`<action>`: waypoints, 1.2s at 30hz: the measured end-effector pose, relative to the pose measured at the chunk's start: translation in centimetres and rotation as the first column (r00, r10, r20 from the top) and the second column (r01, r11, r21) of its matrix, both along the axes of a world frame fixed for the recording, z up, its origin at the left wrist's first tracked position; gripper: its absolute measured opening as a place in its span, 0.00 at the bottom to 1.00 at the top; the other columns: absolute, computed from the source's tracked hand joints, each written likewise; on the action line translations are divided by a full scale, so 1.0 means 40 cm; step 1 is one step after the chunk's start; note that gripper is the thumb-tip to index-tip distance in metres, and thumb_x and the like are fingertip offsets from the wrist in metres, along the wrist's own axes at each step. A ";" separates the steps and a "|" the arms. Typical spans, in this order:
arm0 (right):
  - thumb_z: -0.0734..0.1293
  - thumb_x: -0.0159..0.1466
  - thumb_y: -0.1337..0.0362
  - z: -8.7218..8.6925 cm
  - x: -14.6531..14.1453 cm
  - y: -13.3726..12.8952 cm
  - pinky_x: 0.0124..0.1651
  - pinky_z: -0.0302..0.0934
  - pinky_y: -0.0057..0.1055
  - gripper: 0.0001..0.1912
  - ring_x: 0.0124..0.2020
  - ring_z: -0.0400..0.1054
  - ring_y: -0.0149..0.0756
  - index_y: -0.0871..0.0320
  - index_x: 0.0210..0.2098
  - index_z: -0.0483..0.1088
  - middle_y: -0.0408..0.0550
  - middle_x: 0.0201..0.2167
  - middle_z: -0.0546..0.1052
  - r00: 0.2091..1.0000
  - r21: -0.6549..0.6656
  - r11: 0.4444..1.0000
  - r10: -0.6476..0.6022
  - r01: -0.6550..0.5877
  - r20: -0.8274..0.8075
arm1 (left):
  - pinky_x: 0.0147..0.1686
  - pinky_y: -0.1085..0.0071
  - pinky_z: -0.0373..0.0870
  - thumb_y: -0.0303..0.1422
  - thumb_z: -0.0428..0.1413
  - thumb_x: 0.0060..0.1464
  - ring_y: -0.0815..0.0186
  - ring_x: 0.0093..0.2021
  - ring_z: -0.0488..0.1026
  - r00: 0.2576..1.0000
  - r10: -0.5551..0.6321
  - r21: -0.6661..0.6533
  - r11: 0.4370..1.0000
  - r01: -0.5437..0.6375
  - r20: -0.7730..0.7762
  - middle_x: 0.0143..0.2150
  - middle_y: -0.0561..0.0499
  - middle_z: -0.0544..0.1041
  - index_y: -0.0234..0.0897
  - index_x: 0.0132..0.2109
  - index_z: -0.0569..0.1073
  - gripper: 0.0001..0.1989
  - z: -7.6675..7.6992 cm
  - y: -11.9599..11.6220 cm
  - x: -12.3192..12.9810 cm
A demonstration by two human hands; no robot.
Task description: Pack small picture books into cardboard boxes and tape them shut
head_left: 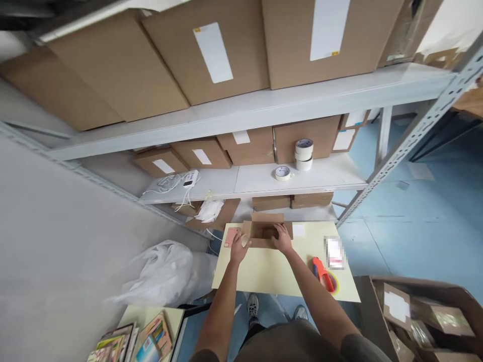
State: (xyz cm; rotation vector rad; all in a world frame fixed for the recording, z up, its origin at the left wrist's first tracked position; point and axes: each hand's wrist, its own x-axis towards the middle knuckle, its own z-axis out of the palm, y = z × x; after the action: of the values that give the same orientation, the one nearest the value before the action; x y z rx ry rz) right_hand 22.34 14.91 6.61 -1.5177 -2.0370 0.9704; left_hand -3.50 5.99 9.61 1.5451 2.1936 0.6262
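A small cardboard box [264, 243] stands near the back edge of the pale yellow table [264, 271], its top open and its flaps folded outward. At the box's left flap is my left hand [238, 248], thumb and fingers apart. Over the right part of the opening reaches my right hand [282, 240], fingers spread and touching the box near its right edge. The fingertips of that hand partly cover the box's inside. A pink phone-like item [231, 236] lies beside my left hand, partly behind its fingers.
On the table's right are an orange-red tape dispenser [323, 274] and a blurred-out white item [334, 253]. Shelves [252, 180] ahead hold cartons, tape rolls [304, 153] and a power strip [190, 178]. A large carton [377, 311] stands lower right; a white plastic bag [166, 266] sits left.
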 end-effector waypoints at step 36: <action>0.65 0.67 0.63 0.046 -1.392 -0.525 0.76 0.52 0.43 0.32 0.73 0.60 0.45 0.57 0.70 0.67 0.55 0.71 0.69 0.659 -0.082 0.681 0.727 -0.727 0.192 | 0.68 0.46 0.63 0.30 0.57 0.63 0.45 0.70 0.64 0.826 0.557 -0.119 0.818 -0.563 -0.083 0.72 0.41 0.69 0.44 0.57 0.81 0.17 -0.026 -0.868 -1.021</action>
State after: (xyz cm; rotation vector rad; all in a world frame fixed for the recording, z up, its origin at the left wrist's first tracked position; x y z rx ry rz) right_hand -33.34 -6.08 8.43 -0.7696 -2.8961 1.0971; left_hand -44.36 -28.75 8.55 0.8293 2.6784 0.5865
